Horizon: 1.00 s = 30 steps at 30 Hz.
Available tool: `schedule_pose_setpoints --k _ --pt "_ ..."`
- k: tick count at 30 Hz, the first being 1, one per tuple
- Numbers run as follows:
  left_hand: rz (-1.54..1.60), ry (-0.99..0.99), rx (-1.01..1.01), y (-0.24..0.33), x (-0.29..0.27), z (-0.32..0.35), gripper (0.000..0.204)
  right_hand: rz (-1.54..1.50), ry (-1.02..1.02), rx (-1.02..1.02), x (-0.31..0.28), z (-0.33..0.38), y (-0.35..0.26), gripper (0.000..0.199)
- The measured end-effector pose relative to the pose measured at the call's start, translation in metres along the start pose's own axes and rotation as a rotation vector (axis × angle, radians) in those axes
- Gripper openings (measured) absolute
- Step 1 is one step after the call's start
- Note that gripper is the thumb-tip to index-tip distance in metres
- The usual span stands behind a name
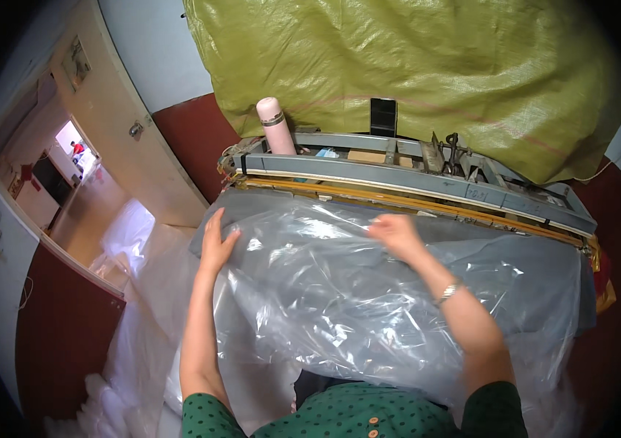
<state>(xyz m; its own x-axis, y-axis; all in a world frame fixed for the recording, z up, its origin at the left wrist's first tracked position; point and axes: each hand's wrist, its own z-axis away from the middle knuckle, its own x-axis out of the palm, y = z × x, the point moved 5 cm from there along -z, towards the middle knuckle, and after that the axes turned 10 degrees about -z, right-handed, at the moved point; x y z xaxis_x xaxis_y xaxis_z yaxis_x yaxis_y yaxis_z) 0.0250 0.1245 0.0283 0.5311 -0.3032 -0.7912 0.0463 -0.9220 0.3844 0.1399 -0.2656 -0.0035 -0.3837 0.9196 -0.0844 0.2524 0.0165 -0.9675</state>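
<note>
One clear plastic sheet [340, 292] covers most of the grey desk [252, 202]; beyond are one pink bottle [277, 131] and one yellow-green tarpaulin [413, 51], with one open door [119, 98] far left. The left hand [217, 244] spreads released fingers; the right hand [398, 235] curls, grip impossible to tell.

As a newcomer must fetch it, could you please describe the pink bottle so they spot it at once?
In front of the big yellow-green sheet runs a long grey metal frame. Near its left end is the pink bottle, set apart from the grey metal by its rounded pink cap and silvery band.
</note>
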Motion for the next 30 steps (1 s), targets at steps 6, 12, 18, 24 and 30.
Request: schedule_pose_setpoints --k 6,12,18,24,30 --pt "-0.247 -0.305 0.106 -0.017 0.032 0.063 0.069 0.682 0.596 0.063 -0.275 0.141 0.008 0.019" --pt "0.333 -0.498 0.481 0.192 0.044 0.145 0.051 1.227 1.057 0.397 -0.481 0.316 -0.015 0.017" --pt "0.513 -1.109 0.477 0.305 0.113 0.237 0.051 1.241 1.282 0.646 -0.527 0.369 -0.001 0.029" --pt "-0.042 -0.843 0.728 0.308 0.144 0.241 0.071 1.254 1.300 0.647 -0.497 0.346 -0.020 0.030" --pt "0.210 -0.638 0.958 0.320 0.118 0.242 0.041 1.240 1.278 0.603 -0.496 0.346 -0.016 0.029"
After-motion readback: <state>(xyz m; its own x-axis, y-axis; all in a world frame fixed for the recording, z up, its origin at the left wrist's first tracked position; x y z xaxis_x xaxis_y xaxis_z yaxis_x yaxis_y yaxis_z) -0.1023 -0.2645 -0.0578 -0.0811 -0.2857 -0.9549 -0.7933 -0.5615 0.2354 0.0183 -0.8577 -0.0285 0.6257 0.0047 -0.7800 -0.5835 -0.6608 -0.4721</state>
